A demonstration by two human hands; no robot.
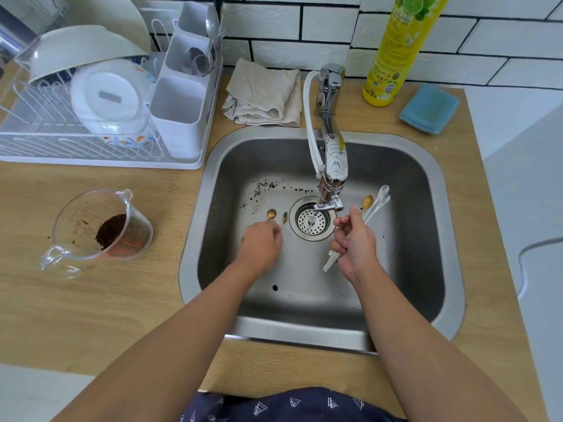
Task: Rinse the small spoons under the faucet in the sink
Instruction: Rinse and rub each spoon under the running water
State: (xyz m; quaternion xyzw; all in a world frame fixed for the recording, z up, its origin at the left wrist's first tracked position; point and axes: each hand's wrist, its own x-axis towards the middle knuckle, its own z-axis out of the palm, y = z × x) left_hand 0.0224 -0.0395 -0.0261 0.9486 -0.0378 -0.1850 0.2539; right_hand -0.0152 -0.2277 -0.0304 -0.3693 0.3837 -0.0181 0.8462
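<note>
Steel sink [405, 166]: right hand [355, 243] grips bundle of small spoons [373, 205] beside faucet [330, 166], bowls pointing away; left hand [260, 243] pinches gold spoon [270, 214] lying on basin floor near drain [311, 222]

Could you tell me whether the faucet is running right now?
Apparently off: no stream shows between the faucet spout and the drain strainer, though a thin trickle could escape notice.

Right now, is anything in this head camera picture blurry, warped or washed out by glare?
Head view: the left hand is smeared by motion blur over the gold spoon; the right hand and its bundle of spoons are sharper. Wide-angle distortion bows the wall tiles and counter edges. Light is soft and even, with mild sheen on the faucet and sink rim.
</note>
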